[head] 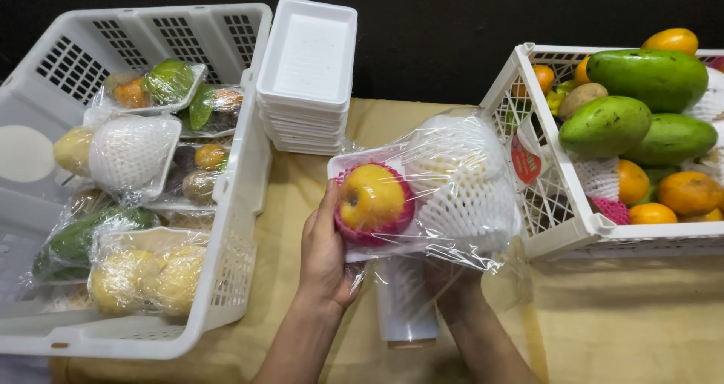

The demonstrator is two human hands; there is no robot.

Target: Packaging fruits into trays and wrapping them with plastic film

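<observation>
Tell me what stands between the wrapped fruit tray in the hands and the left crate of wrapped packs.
Nothing visible does. The left hand and right hand hold the wrapped tray above the table; only bare cloth lies between it and the left crate. The foam tray stack sits farther back.

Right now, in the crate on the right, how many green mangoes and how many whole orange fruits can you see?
Crate on the right:
Green mangoes: 3
Orange fruits in clear view: 7
Total: 10
More may be hidden underneath.
</observation>
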